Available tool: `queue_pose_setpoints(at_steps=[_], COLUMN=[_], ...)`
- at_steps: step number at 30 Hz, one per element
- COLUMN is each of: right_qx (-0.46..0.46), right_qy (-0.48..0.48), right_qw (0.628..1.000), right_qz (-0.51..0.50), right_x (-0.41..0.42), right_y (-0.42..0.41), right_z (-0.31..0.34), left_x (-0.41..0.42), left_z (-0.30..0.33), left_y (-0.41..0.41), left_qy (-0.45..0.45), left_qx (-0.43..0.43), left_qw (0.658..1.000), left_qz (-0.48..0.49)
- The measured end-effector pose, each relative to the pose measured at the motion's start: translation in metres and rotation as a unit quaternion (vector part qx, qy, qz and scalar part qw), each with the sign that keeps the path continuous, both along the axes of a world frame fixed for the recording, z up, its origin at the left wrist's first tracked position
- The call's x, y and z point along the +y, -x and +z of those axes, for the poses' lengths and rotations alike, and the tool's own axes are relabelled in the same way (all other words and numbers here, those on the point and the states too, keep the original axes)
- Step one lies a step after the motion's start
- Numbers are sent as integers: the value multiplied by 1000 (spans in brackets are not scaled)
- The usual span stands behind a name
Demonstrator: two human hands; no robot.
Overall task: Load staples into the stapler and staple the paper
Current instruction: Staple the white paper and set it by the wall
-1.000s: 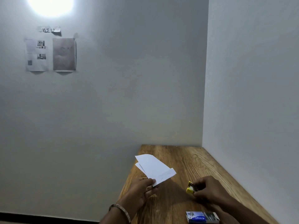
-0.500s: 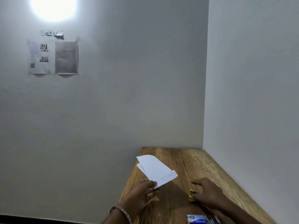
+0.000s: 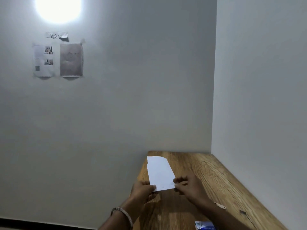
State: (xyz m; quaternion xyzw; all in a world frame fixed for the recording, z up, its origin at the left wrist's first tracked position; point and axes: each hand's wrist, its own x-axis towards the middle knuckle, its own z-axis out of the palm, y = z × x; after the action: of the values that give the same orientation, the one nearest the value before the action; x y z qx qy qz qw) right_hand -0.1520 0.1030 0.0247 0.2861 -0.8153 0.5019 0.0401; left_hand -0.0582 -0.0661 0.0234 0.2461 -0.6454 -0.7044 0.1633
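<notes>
Folded white paper (image 3: 159,173) is held a little above the wooden table (image 3: 207,171), its long side pointing away from me. My left hand (image 3: 142,190) pinches its near left corner. My right hand (image 3: 191,186) pinches its near right corner. A blue staple box (image 3: 205,226) lies at the bottom edge of the view, partly cut off. The yellow stapler is not visible; my right forearm may hide it.
A small pale object (image 3: 221,205) and a short grey metal piece (image 3: 242,212) lie on the table right of my right forearm. White walls close the table's far and right sides. Printed sheets (image 3: 58,59) hang on the far wall.
My right hand has let go of the yellow stapler and moved left to grip the paper. The paper has turned from slanting right to pointing straight away from me.
</notes>
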Motion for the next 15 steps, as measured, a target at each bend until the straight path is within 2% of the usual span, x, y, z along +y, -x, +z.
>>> queue_pose_setpoints(at_steps=[3,5,9,15], right_qx=[2,23,74,137], right_qy=[-37,-65,-156,-222], right_qw=[999,997,985,965], right_qz=[-15,-23,-10,13], right_x=[-8,-13,-18,-21], right_y=[-5,-6,-8,-6], right_z=[-10,-17,-25,-27], left_x=[-3,-5,-9,-11], left_z=[-8,-14,-28,-33], left_y=[-2,-5,-8,-6], left_qy=[82,171,368,525], left_qx=[10,-8,-52,-68], left_qw=[995,983,926,844], left_qz=[47,68,73,89])
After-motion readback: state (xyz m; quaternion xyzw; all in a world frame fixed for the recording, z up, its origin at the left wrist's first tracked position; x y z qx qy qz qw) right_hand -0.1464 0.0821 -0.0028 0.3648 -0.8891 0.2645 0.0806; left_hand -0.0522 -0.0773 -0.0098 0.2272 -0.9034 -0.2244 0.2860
